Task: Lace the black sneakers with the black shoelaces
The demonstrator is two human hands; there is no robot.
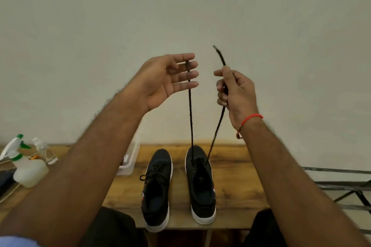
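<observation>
Two black sneakers with white soles stand side by side on a wooden table (236, 182), toes away from me. The left sneaker (157, 190) is laced and tied with a bow. A black shoelace (190, 118) runs through the front eyelets of the right sneaker (201, 184), and both its ends are held up taut. My left hand (166, 80) is raised with straight fingers, and one lace end runs across them near the fingertips. My right hand (234, 90) grips the other end in curled fingers, with the tip sticking up above it.
Spray bottles (26, 166) with green-and-white heads stand at the table's left end. A clear plastic box (129, 158) sits behind my left forearm. A dark metal frame (341, 186) is to the right of the table. A plain wall rises behind.
</observation>
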